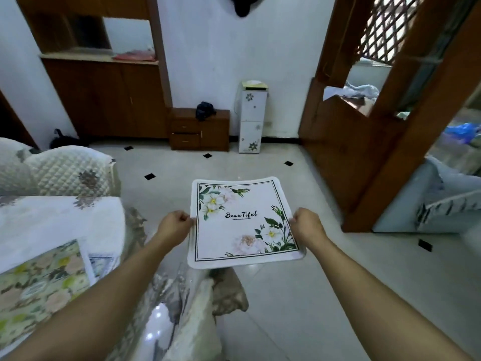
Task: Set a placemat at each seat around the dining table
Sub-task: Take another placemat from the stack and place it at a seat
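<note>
A white square placemat point(242, 230) with green and white flowers and the word "Beautiful" is held flat in the air above the tiled floor. My left hand point(175, 225) grips its left edge and my right hand point(307, 225) grips its right edge. At the left, the dining table point(39, 220) carries a white cloth, and a floral placemat point(39, 287) lies on it near my left forearm.
A chair with a quilted cover point(65, 170) stands at the table's far side. A low wooden cabinet point(200, 129) and a narrow white cabinet point(253, 118) stand against the far wall. A wooden partition point(346, 142) rises at the right. A covered chair back point(192, 321) is below my arms.
</note>
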Action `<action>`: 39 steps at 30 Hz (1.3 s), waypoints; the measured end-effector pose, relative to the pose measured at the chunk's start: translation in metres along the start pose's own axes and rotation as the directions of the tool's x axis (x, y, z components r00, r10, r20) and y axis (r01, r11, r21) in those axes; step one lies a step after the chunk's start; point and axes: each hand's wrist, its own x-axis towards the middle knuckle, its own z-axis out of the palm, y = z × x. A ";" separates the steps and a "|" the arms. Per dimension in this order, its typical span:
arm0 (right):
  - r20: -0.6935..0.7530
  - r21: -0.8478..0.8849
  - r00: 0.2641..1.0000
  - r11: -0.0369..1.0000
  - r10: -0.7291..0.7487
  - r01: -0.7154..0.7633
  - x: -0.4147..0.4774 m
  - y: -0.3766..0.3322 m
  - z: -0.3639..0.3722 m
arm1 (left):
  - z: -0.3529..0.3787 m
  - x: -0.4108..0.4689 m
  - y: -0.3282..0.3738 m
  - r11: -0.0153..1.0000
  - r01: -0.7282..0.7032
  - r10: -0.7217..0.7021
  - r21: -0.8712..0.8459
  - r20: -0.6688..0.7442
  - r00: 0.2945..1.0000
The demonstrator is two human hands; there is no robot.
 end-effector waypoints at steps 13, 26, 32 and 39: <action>-0.032 0.043 0.999 0.999 0.012 -0.011 0.168 0.067 -0.028 | 0.094 0.143 0.114 1.000 -0.014 0.015 -0.016 0.071 0.997; -0.068 -0.011 0.997 1.000 0.022 -0.023 0.385 0.073 -0.048 | 0.175 0.343 0.200 0.999 -0.037 0.037 0.001 0.116 0.993; 0.037 0.069 0.990 0.989 -0.133 0.130 0.513 0.016 -0.016 | 0.154 0.426 0.198 0.996 0.092 -0.092 -0.012 -0.034 0.995; 0.213 0.098 0.875 0.900 -0.435 0.424 0.648 -0.132 0.042 | 0.091 0.467 0.167 0.961 0.278 -0.255 0.010 -0.363 0.896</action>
